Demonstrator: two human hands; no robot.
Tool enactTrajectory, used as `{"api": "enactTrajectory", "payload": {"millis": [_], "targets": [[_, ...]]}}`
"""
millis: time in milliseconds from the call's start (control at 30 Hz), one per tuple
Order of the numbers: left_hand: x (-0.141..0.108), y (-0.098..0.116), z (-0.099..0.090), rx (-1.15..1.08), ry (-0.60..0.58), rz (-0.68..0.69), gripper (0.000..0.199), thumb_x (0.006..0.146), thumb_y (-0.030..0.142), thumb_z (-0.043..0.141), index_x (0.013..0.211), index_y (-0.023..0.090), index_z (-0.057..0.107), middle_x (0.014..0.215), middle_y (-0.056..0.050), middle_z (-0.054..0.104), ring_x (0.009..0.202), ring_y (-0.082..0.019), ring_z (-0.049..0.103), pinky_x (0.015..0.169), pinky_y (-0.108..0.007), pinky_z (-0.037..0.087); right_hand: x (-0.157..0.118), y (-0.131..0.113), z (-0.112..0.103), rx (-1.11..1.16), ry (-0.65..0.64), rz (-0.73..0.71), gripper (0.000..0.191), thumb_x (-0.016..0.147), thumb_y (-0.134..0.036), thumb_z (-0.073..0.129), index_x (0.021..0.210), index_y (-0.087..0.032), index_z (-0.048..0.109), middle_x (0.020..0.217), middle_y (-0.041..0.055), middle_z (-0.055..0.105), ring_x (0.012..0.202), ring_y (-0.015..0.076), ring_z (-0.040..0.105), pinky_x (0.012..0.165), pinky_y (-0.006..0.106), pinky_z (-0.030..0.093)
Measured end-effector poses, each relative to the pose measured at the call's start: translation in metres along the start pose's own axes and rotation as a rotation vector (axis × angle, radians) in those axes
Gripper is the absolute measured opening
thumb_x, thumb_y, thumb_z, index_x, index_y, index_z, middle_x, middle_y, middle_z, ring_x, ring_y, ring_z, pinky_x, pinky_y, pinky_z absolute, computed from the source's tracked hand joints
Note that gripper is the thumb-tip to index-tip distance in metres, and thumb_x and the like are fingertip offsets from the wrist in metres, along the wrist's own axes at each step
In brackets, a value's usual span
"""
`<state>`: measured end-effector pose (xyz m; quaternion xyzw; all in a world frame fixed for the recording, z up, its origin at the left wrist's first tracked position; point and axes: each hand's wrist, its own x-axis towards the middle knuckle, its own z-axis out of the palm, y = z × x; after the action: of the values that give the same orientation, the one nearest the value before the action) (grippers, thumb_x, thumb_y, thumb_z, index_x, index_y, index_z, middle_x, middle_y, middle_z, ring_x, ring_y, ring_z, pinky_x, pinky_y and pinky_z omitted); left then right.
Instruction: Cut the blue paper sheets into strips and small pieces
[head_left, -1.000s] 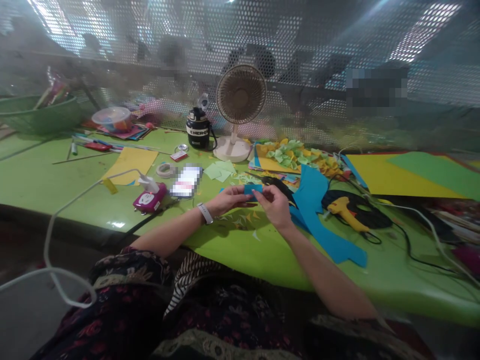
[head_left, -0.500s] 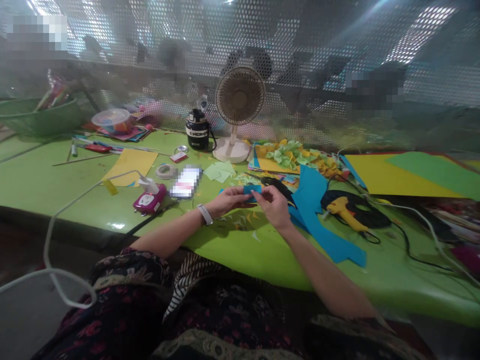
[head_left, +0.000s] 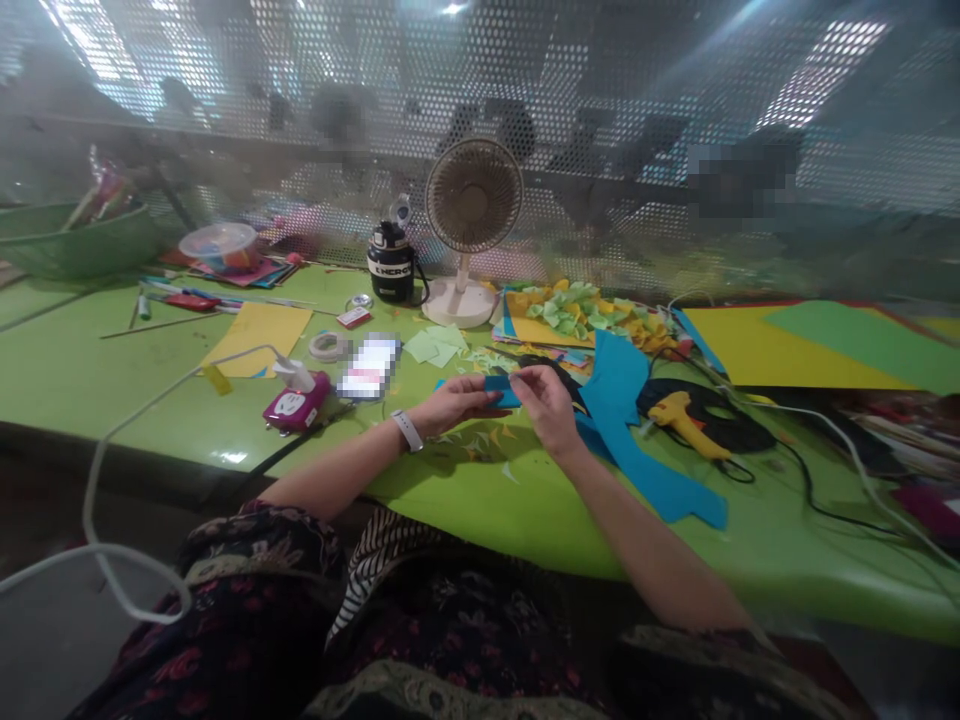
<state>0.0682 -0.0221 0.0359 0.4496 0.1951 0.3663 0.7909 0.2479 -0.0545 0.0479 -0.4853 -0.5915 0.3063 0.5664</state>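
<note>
While my left hand [head_left: 456, 404] and right hand [head_left: 546, 406] pinch a blue paper strip [head_left: 502, 392],
light, even pressure keeps it uncreased.

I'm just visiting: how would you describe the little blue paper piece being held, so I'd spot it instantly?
Start at the round desk fan on the green table. Come forward to the person's left hand and right hand, which meet above it. The small blue paper piece sits between them, far smaller than the big blue sheet lying just right.
</note>
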Motion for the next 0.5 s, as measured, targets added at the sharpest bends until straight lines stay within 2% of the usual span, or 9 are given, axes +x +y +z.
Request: {"api": "enactTrajectory", "payload": {"millis": [100,200,333,500], "targets": [[-0.0007,0.0015,0.0003,0.042,-0.019,-0.017,0.037,0.070,0.029,0.094,0.099,0.012,0.078,0.100,-0.010,0.079,0.094,-0.020,0.075,0.098,-0.041,0.057,0.0005,0.0010,-0.0006,-0.014,-0.011,-0.014,0.043,0.078,-0.065,0.072,0.086,-0.024,0.063,0.086,0.0046,0.071,0.076,0.0213,0.065,0.069,0.037,0.055],[-0.0019,0.0036,0.0007,0.151,0.011,-0.049,0.046,0.068,0.035,0.095,0.103,0.012,0.077,0.101,-0.011,0.079,0.089,-0.020,0.076,0.085,-0.035,0.061,-0.0001,0.0013,-0.0013,-0.034,-0.002,-0.054,0.040,0.079,-0.062,0.072,0.084,-0.023,0.063,0.092,0.0065,0.071,0.079,0.0214,0.066,0.074,0.038,0.057],[-0.0037,0.0057,0.0015,0.300,0.044,-0.128,0.046,0.067,0.038,0.095,0.099,0.011,0.075,0.092,-0.011,0.079,0.077,-0.018,0.077,0.069,-0.026,0.060,-0.0013,0.0016,-0.0014,-0.078,-0.002,-0.106,0.038,0.082,-0.061,0.070,0.082,-0.023,0.062,0.090,0.0062,0.070,0.080,0.0216,0.066,0.077,0.039,0.058],[-0.0042,0.0057,0.0017,0.327,0.024,-0.149,0.047,0.067,0.043,0.094,0.093,0.010,0.074,0.088,-0.012,0.080,0.076,-0.018,0.077,0.067,-0.024,0.060,-0.0021,0.0016,-0.0008,-0.106,0.006,-0.124,0.038,0.082,-0.061,0.069,0.081,-0.023,0.061,0.087,0.0052,0.068,0.079,0.0211,0.064,0.076,0.039,0.057]]}}
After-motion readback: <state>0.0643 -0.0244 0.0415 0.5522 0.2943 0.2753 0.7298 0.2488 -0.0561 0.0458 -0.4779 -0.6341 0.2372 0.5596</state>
